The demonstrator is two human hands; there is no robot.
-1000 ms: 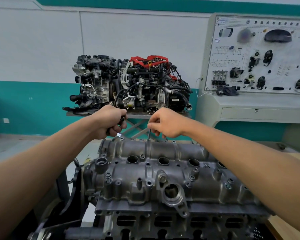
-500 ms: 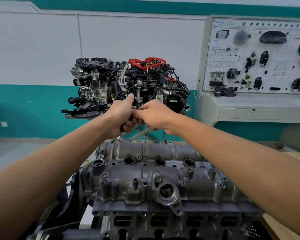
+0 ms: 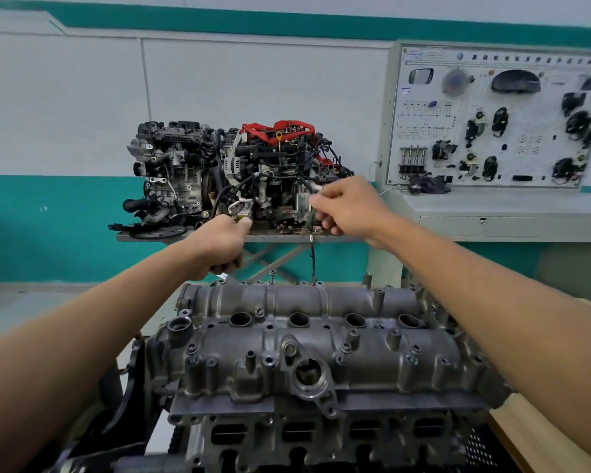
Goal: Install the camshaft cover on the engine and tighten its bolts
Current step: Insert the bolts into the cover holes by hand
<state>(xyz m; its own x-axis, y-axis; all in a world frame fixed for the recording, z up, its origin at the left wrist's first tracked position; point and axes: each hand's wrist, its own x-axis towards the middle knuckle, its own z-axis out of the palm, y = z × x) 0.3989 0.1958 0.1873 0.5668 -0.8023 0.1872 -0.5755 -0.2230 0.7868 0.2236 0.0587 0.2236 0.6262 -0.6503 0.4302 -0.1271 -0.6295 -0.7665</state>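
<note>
The grey camshaft cover (image 3: 321, 349) sits on the engine in front of me, with bolts in its flange holes. One bolt (image 3: 272, 274) stands proud at the far edge. My left hand (image 3: 224, 245) is a closed fist just above the cover's far left corner, and it grips something mostly hidden; a small bright tip shows under the fist. My right hand (image 3: 350, 208) is raised higher and holds a tool (image 3: 312, 254) with a silver end. Its thin dark shaft hangs down to the cover's far edge.
A display engine (image 3: 239, 175) with red parts stands on a metal stand behind the work. A training panel (image 3: 492, 121) on a grey console fills the right. A wooden bench edge (image 3: 539, 448) lies at the lower right, and bare floor at the left.
My hands, joined half a second ago, have parted. The right hand rose up and right with the shafted tool. The left hand stayed low near the cover's far left corner.
</note>
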